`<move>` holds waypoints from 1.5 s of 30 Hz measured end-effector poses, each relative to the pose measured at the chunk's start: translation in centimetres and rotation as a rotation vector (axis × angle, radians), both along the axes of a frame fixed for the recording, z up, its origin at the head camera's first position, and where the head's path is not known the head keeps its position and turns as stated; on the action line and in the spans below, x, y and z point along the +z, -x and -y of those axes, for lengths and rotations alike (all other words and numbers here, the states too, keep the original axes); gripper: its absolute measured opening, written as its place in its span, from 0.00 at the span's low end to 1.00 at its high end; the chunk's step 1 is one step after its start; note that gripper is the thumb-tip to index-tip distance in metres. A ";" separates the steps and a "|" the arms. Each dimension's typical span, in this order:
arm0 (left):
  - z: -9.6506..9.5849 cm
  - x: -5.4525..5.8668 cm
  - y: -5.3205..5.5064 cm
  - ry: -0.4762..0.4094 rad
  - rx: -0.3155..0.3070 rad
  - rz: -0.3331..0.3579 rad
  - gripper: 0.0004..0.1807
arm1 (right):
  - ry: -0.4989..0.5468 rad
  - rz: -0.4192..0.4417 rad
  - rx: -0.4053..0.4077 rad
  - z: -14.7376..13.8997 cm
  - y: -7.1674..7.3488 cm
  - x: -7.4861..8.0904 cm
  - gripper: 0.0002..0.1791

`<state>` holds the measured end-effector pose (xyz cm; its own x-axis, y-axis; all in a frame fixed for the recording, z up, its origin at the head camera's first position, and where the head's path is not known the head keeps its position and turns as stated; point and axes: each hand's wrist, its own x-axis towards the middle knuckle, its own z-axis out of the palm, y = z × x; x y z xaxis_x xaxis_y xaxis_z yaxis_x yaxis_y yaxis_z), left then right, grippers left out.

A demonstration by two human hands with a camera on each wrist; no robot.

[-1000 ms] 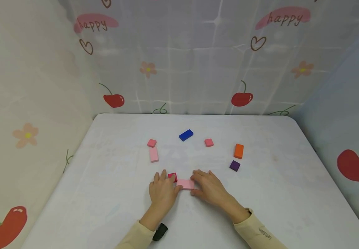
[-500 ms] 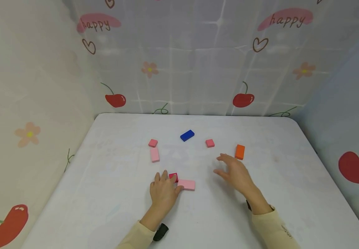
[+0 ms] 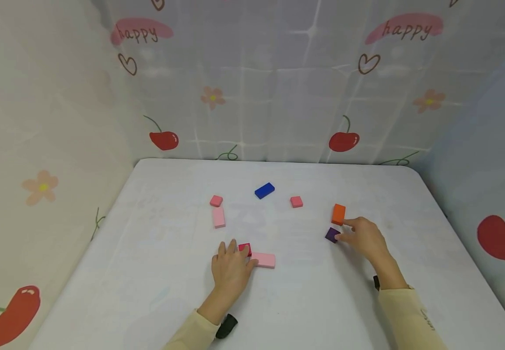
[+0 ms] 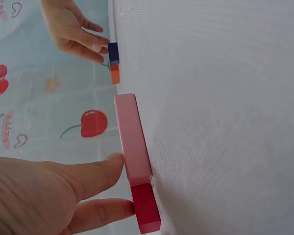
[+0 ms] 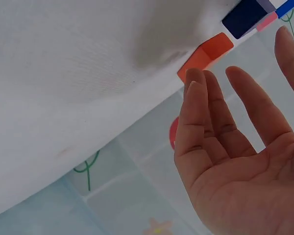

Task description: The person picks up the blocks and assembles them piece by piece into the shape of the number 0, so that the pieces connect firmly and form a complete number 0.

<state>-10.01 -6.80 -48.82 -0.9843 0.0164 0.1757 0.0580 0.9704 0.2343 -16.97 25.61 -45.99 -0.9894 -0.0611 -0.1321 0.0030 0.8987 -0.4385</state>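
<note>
My left hand [image 3: 229,268] rests at two blocks lying end to corner on the white table. Its thumb tip touches the long light-pink block [image 4: 133,139], and its index fingertip touches the red block [image 4: 146,208]. The fingers are fairly straight and spread. Over on the right, my right hand [image 3: 365,239] hovers beside the dark purple block [image 3: 333,235], its thumb tip overlapping that block's right edge in the head view. Its fingers are extended and spread, with nothing gripped, as the right wrist view shows. An orange block [image 3: 338,214] lies just behind the purple one, near the fingertips.
Farther back on the table [image 3: 169,194] lie a blue block [image 3: 264,190] and a small pink block [image 3: 296,201]. To the left, another small pink block [image 3: 216,200] sits behind a light-pink block [image 3: 219,217]. Patterned curtains surround the table.
My right hand has left the end of the long pink block and moved right and away from me to the purple block. My left hand has stayed at the red and pink blocks.
</note>
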 end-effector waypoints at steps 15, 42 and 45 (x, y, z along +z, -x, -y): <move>0.2 0.0 -0.1 0.011 0.001 0.006 0.21 | 0.002 0.091 -0.021 0.3 0.3 -1.0 0.25; 0.3 -0.1 0.0 0.003 0.005 0.045 0.21 | 0.033 0.033 0.079 5.8 -0.4 -1.1 0.22; 0.3 0.0 0.0 0.001 0.005 0.052 0.21 | 0.026 0.013 0.117 6.6 -0.7 -1.3 0.21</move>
<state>-10.05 -7.10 -48.83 -0.9922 0.0114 0.1240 0.0406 0.9710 0.2357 -16.27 19.03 -47.26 -0.9735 -0.1797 -0.1416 -0.0955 0.8816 -0.4623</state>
